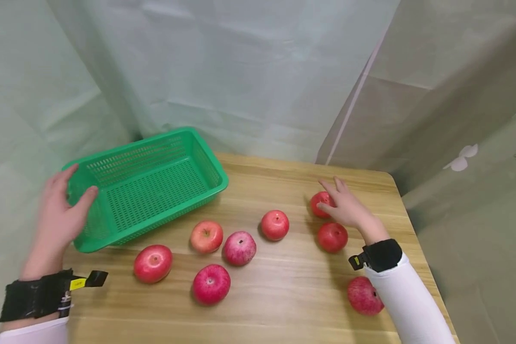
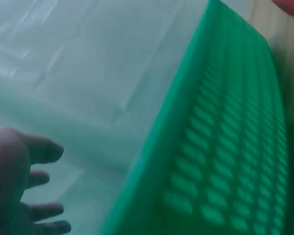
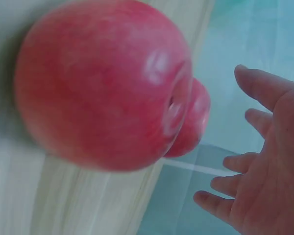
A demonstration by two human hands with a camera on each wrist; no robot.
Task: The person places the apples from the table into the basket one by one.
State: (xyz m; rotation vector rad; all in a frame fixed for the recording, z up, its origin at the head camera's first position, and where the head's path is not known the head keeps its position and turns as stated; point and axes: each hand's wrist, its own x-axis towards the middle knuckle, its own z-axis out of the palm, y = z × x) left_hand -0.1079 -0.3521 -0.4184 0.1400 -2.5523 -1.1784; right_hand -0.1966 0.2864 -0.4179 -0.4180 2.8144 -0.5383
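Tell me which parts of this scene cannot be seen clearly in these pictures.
- Head view: the right hand covers part of the far apple; whether it touches is unclear.
- Head view: the right sleeve hides part of the nearest apple.
- Left wrist view: the green basket is blurred and cut off by the frame edges.

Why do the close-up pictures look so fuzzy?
Head view: mostly sharp, soft even light, faint shadows under the apples, left hand slightly smeared. Left wrist view: the green basket is too near, its holes blurred. Right wrist view: the nearest apple fills the frame, fuzzy, with small shiny glare spots; the right hand is clearer.
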